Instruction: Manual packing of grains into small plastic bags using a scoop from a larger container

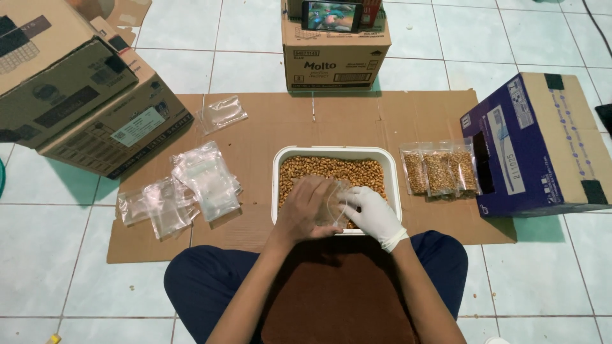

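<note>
Clear pouch (336, 202) sits pinched between both hands, bare left hand (307, 209) and gloved right hand (370, 210), over white tray (393, 167) of nuts at cardboard sheet's (268, 127) near edge; filled pouches (440, 171) lie right.

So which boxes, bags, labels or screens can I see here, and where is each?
Phone screen: top centre on a brown carton, colourful picture.
Two stacked brown cartons: upper left, with a white label.
Blue and tan box: right, on its side.
Filled clear bags: right of the white tub.
Empty clear bags: left, on flat cardboard.
</note>
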